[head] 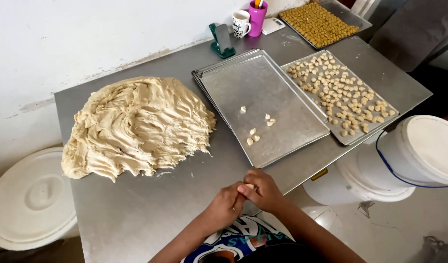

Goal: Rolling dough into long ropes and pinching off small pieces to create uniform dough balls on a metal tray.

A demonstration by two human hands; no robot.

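My left hand [226,203] and my right hand [263,189] meet at the near edge of the steel table [136,214], fingers closed together around a small piece of dough [249,186] that barely shows. A big mound of pale dough [136,125] lies on the table to the left. In front of my hands is a stack of metal trays [282,131], the top one holding a few small dough bits [255,132]. To its right, another tray [353,139] carries several shaped dough pieces [341,92].
A far tray [353,17] holds several yellowish pieces. A white mug [240,23], a pink cup [257,17] and a green phone stand [221,41] sit by the wall. White lidded buckets stand at the right [424,151] and lower left [31,197].
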